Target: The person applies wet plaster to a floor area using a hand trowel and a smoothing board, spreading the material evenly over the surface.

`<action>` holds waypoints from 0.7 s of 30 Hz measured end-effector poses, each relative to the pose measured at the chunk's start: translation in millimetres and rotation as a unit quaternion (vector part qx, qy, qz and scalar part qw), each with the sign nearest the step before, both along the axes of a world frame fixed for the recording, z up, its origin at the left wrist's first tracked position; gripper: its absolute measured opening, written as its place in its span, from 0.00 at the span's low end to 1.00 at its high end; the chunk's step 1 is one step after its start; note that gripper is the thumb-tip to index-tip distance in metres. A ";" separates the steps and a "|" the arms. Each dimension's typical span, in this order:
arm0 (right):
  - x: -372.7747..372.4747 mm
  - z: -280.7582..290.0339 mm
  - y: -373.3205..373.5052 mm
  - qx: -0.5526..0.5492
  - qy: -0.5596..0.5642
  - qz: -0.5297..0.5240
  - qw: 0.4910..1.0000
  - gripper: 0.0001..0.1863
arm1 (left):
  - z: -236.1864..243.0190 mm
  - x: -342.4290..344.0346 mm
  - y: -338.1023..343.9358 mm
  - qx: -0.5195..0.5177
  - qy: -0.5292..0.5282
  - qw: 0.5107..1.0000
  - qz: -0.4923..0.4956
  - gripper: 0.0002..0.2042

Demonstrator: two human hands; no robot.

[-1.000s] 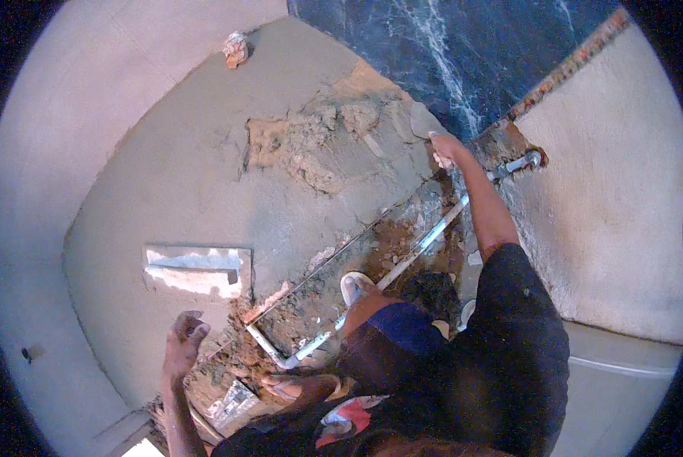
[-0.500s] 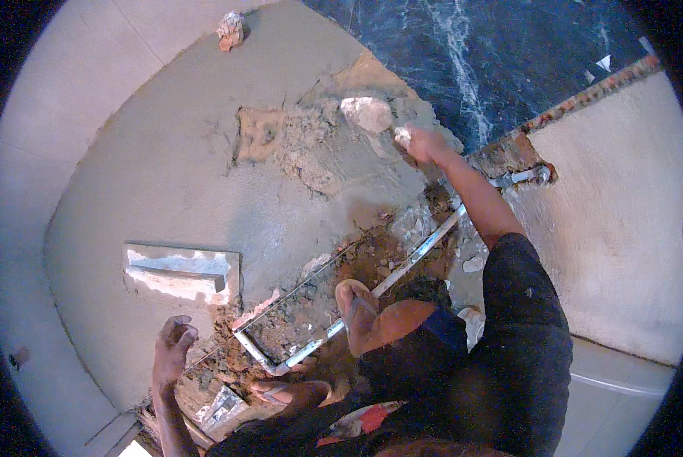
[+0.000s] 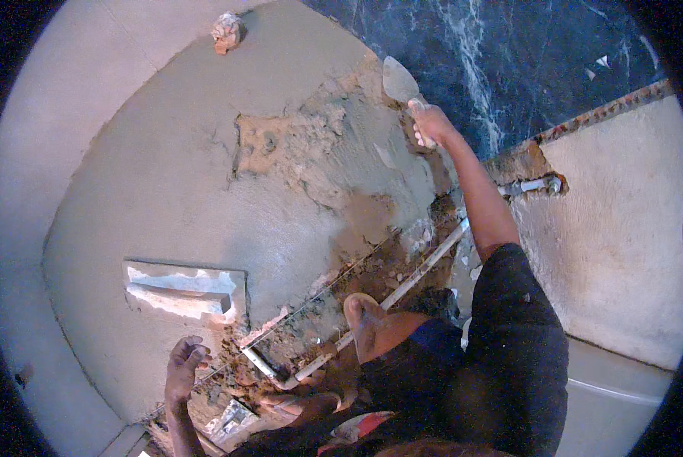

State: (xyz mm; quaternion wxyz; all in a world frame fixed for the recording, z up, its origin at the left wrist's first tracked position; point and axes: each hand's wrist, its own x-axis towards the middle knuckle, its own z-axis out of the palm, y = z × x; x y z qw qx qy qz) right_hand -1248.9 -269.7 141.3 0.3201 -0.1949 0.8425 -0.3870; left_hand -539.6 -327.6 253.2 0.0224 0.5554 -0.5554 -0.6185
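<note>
Flat stone slab [image 3: 543,72]: I see dark blue, white veins.
Rounded metal trowel [image 3: 398,79]: grey.
Straight plastic pipe [image 3: 427,264]: off-white.

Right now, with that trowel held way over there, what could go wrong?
The trowel in the right hand is at the edge of the dark marbled surface, so its blade might scratch or smear it. The pale pipe is uncovered, with a leg close by, so it could get knocked. The float sits on the grey mortar; if that's soft, it may leave a mark.
</note>
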 end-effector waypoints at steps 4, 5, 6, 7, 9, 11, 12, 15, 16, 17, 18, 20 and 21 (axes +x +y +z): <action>-22.6 -35.5 -12.0 0.067 0.070 0.100 0.990 0.28 | -5.1 -5.0 -14.5 -0.003 -0.001 1.000 0.011 0.13; -27.0 -52.0 -18.6 0.056 0.119 0.121 0.984 0.29 | -5.2 -7.3 -17.4 -0.009 0.002 1.000 0.016 0.13; -33.1 -67.5 -26.2 0.051 0.114 0.106 0.987 0.29 | -5.4 -10.4 -19.5 -0.016 0.006 1.000 0.017 0.13; -38.5 -81.5 -34.0 0.045 0.109 0.091 0.989 0.29 | -4.1 -13.1 -22.6 -0.012 0.000 1.000 0.019 0.13; -55.1 -94.0 -56.4 0.040 0.002 -0.011 0.999 0.27 | -2.1 -19.8 -25.4 -0.009 -0.006 1.000 0.018 0.13; -67.8 -93.9 -72.1 0.045 0.050 0.020 0.998 0.26 | 1.5 -26.3 -26.7 -0.008 -0.003 1.000 0.018 0.13; -72.6 -89.3 -79.3 0.045 0.076 0.039 0.995 0.25 | 4.1 -28.1 -25.9 -0.011 -0.007 1.000 0.020 0.13; -82.1 -71.3 -75.1 0.079 0.015 0.045 0.996 0.21 | 12.1 -26.1 -18.3 -0.037 -0.009 0.999 0.013 0.13; -86.4 -64.6 -65.5 0.089 -0.029 0.044 0.995 0.19 | 15.6 -22.3 -14.4 -0.037 -0.011 0.999 0.018 0.13; -87.1 -62.7 -51.0 0.120 0.006 0.062 0.991 0.20 | 17.1 -18.9 -11.5 -0.039 -0.013 0.999 0.022 0.14; -88.5 -61.5 -37.0 0.153 -0.036 0.041 0.987 0.21 | 17.8 -14.6 -8.0 -0.042 -0.009 0.999 0.020 0.14; -93.3 -59.9 -5.1 0.149 -0.082 0.017 0.985 0.22 | 17.4 -4.3 -1.8 -0.037 -0.008 0.999 0.035 0.15; -95.1 -59.0 7.9 0.154 -0.067 0.018 0.986 0.22 | 16.2 1.2 0.8 -0.039 -0.001 0.999 0.037 0.16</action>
